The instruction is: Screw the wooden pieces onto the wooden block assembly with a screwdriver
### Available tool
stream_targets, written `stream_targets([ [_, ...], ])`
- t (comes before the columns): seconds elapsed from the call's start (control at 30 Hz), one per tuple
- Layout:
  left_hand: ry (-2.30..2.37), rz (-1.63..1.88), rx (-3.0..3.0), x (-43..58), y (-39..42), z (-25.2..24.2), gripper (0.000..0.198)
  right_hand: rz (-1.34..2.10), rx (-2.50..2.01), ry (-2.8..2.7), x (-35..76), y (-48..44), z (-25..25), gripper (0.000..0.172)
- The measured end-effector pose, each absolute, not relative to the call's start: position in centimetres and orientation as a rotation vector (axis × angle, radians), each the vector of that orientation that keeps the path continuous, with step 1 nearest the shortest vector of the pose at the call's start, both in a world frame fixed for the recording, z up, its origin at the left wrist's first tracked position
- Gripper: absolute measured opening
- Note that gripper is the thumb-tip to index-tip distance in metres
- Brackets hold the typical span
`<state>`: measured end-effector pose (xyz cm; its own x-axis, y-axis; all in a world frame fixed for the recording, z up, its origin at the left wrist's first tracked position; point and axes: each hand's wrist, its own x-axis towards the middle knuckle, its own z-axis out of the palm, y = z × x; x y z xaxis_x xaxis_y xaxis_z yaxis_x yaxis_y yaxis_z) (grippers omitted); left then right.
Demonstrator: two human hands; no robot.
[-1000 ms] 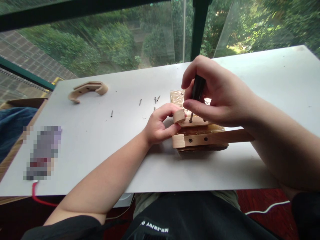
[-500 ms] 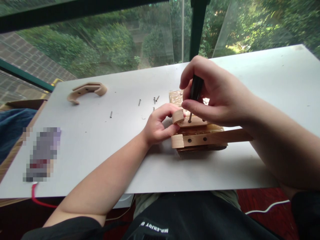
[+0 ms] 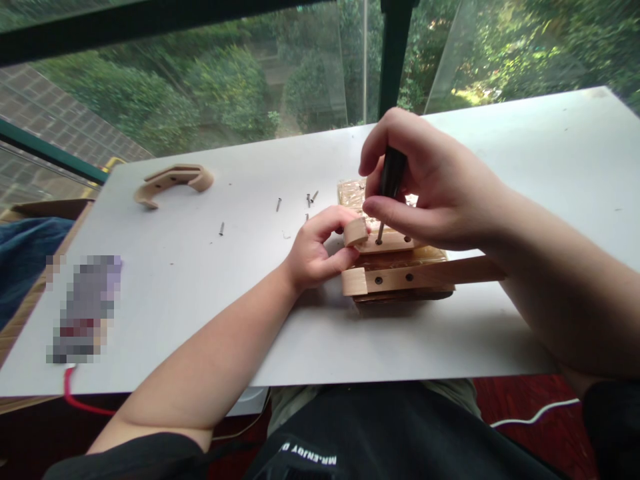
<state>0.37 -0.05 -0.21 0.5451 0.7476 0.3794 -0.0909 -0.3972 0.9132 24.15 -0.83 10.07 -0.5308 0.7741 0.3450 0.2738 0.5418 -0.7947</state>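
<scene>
Screwdriver upright, tip in top slat hole of wood assembly, right hand fingers curled tight round handle, left hand pinching assembly's rounded left end, loose screws just beyond assembly, curved piece far left of it

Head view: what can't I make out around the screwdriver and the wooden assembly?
All in the head view:
screwdriver: most of the handle, wrapped by the right hand;
screw at its tip: too small to tell;
wooden assembly: far side, behind the right hand and the left hand;
object at left: pixelated.
</scene>
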Motion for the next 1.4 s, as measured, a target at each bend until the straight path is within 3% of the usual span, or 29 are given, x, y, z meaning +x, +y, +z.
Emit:
stream_targets([
  [1.4, 0.58, 1.01, 1.843, 0.16, 0.08, -0.1, 0.037, 0.9, -0.916, -1.975, 24.12, -0.18, 9.88, 0.03],
])
